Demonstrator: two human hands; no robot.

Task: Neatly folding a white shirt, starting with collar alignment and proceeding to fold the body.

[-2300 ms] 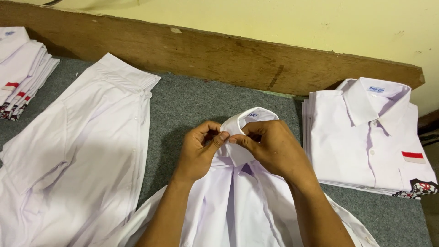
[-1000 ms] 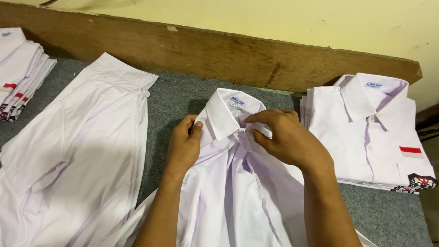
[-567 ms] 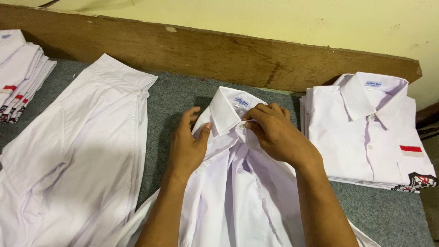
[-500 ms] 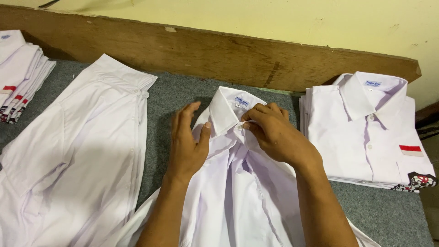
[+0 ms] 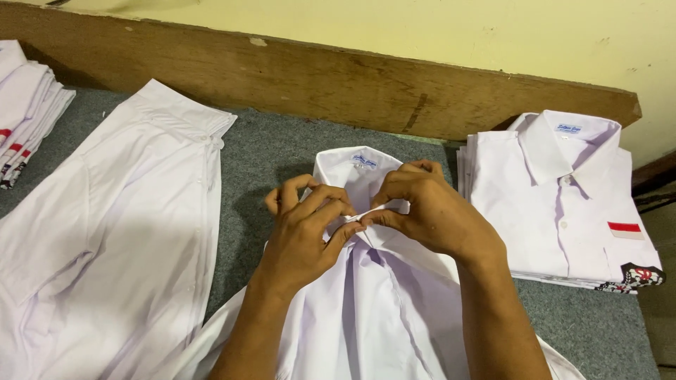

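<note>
1. White cloth fills most of the view: a white shirt [image 5: 380,309] lies front up on the grey felt-covered table [image 5: 274,151], its collar [image 5: 355,165] pointing away from the person toward the wooden board [image 5: 338,84] along the back edge.
2. The left hand [image 5: 303,236] rests on the shirt just below the collar, fingers curled, thumb and forefinger pinched together on the fabric at the throat of the shirt.
3. The right hand [image 5: 429,211] meets it from the other side, fingers bent and closed on the same spot; the fingertips of both hands touch at the collar opening.
4. Both forearms run up from the lower edge of the view and cover part of the shirt front.
5. An unfolded white garment [image 5: 113,239] lies spread flat to the left of the shirt, well apart from the hands, with a strip of bare grey table between them.
6. A stack of folded white shirts [image 5: 563,204] sits to the right, the top one buttoned, with a small red and white patch on its chest pocket.
7. Another pile of folded shirts [image 5: 28,105] shows at the far left edge, partly cut off.
8. Behind the board rises a pale yellow wall [image 5: 458,35].
</note>
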